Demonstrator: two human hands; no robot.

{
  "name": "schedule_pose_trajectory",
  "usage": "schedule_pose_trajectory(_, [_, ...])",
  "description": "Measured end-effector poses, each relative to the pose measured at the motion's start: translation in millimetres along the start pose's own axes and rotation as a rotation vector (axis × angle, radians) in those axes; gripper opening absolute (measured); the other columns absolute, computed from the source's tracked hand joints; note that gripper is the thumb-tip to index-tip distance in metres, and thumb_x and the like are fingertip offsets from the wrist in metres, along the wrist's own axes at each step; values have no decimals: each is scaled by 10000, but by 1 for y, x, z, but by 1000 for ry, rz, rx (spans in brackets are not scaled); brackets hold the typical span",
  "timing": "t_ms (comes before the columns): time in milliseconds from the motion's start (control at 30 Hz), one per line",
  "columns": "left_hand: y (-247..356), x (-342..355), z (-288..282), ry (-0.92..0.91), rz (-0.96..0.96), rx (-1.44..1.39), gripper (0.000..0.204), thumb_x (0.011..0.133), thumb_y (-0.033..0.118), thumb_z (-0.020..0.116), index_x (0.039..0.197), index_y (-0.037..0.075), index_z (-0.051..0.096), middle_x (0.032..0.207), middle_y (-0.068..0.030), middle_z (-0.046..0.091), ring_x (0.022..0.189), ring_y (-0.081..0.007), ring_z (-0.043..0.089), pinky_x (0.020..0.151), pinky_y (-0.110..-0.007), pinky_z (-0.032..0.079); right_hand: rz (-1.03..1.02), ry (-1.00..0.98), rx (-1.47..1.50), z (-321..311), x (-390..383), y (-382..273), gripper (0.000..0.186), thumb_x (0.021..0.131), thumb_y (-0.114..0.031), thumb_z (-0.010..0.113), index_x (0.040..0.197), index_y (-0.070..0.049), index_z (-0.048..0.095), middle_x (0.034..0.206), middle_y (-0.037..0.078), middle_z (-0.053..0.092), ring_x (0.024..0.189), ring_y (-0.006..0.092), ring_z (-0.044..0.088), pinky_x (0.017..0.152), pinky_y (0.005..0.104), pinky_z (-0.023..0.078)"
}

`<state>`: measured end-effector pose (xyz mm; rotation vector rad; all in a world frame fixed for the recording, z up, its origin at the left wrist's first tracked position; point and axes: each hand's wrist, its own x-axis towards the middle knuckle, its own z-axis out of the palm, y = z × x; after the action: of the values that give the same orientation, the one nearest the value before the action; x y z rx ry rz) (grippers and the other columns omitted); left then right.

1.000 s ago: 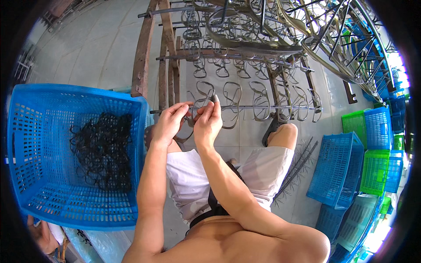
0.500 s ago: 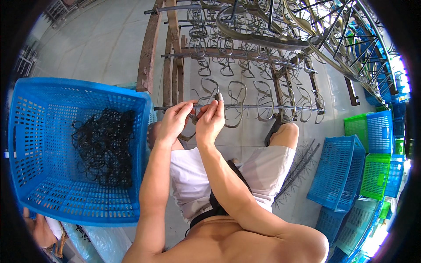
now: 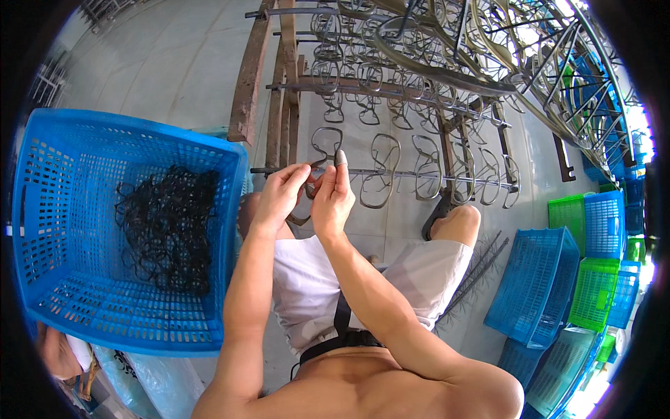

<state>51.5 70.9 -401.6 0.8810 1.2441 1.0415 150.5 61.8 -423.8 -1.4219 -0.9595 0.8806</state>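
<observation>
My left hand [image 3: 280, 195] and my right hand [image 3: 332, 204] meet in front of the left end of a thin metal rod [image 3: 405, 174]. Both are closed, with their fingertips pinched at the middle of a grey-green eyeglass frame [image 3: 326, 130]. One ring of it stands above my fingers; a lower curved part shows beneath my left hand. A grey fingertip cover [image 3: 340, 158] sits on a finger of my right hand. How the frame meets the rod is hidden by my fingers. Along the rod to the right hang several similar eyeglass frames [image 3: 380, 171].
A blue basket [image 3: 129, 342] at left holds a tangle of black thin pieces [image 3: 171, 230]. Ahead stands a brown rack [image 3: 250, 77] with rows of frames. Spiky rods [image 3: 551, 91] loaded with frames jut in at upper right. Blue and green baskets [image 3: 534, 279] are stacked at right.
The view has shifted slightly, so the rack appears further right. My hands stay at the same frame; its upper ring now faces me more squarely, and my right fingers have moved a little.
</observation>
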Motion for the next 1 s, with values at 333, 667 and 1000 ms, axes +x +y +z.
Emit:
schedule_pose_trajectory(333, [-4, 4, 10, 76, -26, -82, 215, 866, 271, 611, 818, 62, 631, 608, 49, 522, 470, -13, 384, 427, -170, 271, -2, -20, 81, 2, 0, 4, 366, 968, -181, 429, 1292, -11, 450, 618, 6, 501, 512, 60, 420, 440, 232, 377])
schedule_pose_trajectory(667, [-9, 0, 16, 83, -106, -271, 166, 888, 231, 583, 841, 74, 609, 660, 45, 539, 494, -12, 408, 431, -168, 283, -105, -84, -195, -10, 5, -5, 356, 937, -157, 460, 1254, 5, 474, 625, 117, 593, 522, 193, 571, 515, 306, 459])
schedule_pose_trajectory(1000, [-9, 4, 22, 129, -48, -88, 269, 867, 330, 590, 843, 65, 624, 657, 45, 539, 490, -17, 409, 419, -176, 273, -4, -32, -38, -11, 5, 3, 360, 946, -181, 456, 1261, -8, 474, 588, 69, 540, 501, 131, 507, 476, 273, 428])
